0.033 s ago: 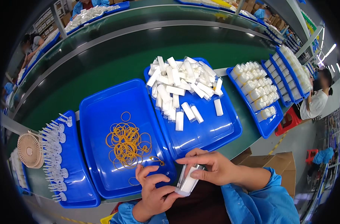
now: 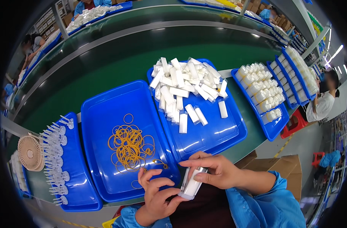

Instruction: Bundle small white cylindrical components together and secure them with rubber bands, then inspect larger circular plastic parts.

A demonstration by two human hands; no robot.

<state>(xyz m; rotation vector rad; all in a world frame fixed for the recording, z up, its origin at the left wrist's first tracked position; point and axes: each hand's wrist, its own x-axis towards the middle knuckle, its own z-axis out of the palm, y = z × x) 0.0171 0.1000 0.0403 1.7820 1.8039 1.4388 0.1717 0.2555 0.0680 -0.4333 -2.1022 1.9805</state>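
In front of my body, my left hand (image 2: 158,195) and my right hand (image 2: 221,173) are both closed on a small white block in clear plastic wrapping (image 2: 191,187). My left fingertips pinch its lower end, while the index and middle fingers are raised and curled. At the upper end, my right thumb lies on the near face and the fingers reach over the top. Beyond my left hand, a tangle of yellow rubber bands (image 2: 129,146) lies in a blue tray (image 2: 101,114). Another blue tray (image 2: 215,133) holds a heap of white plastic-wrapped pieces (image 2: 181,78).
At left, a blue tray (image 2: 80,190) carries rows of clear, stemmed plastic parts (image 2: 57,159) beside a beige fan (image 2: 30,152). Banded white bundles (image 2: 259,85) fill trays at right. An open cardboard box (image 2: 284,169) stands by my right elbow. Across the green belt (image 2: 116,53) people work.
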